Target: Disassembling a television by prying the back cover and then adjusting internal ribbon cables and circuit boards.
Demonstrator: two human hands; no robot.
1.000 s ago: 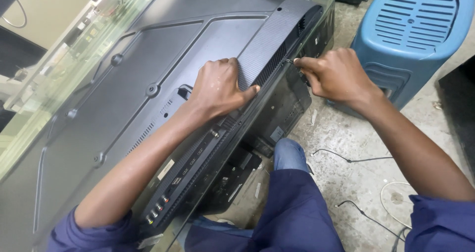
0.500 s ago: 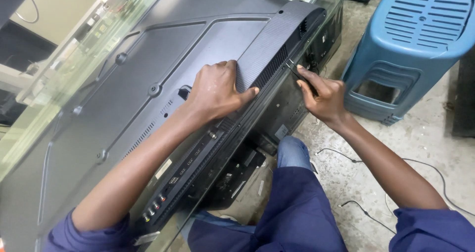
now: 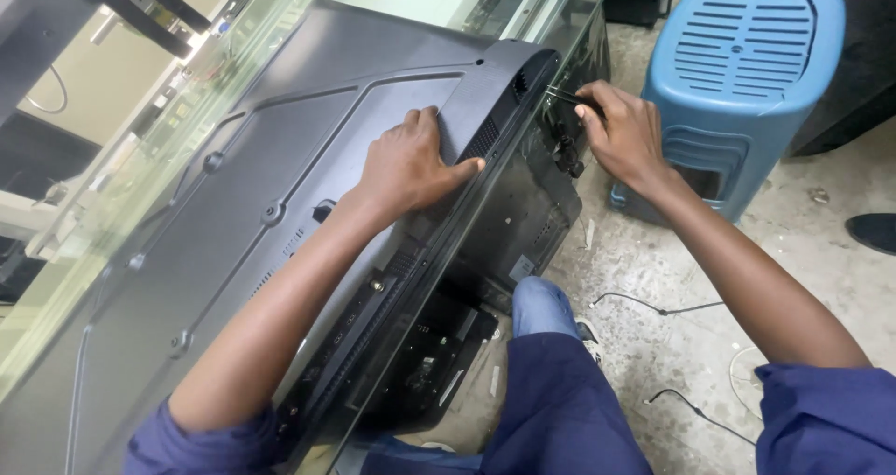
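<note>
Left hand (image 3: 411,167) lies flat, palm down, fingers spread, pressing on the raised hump of the TV back cover (image 3: 308,158); it clasps nothing, thumb pointing toward the cover's lower edge. Right hand (image 3: 625,134) is at the far corner of that same cover, fingers curled and pinching a thin dark screwdriver-like tool (image 3: 565,95), tip aimed at the corner near the vent slots (image 3: 483,139). Grip there is closed on the tool; how much of the shaft sits inside the fist cannot be told.

TV back cover is dark grey plastic, lying face-down and tilted on a glass-topped table (image 3: 140,158), filling most of the view from lower left to upper centre. 2 round mounting bosses show on the cover left of the left hand. Port strip runs along the cover's lower edge below the left forearm.

Blue plastic stool (image 3: 747,55) stands on the concrete floor (image 3: 653,344) right of the cover, just behind the right hand. Thin black wires (image 3: 653,307) lie on the floor below the right forearm. Knee in blue trousers (image 3: 546,312) shows below the cover's edge. Both sleeves are dark blue.
</note>
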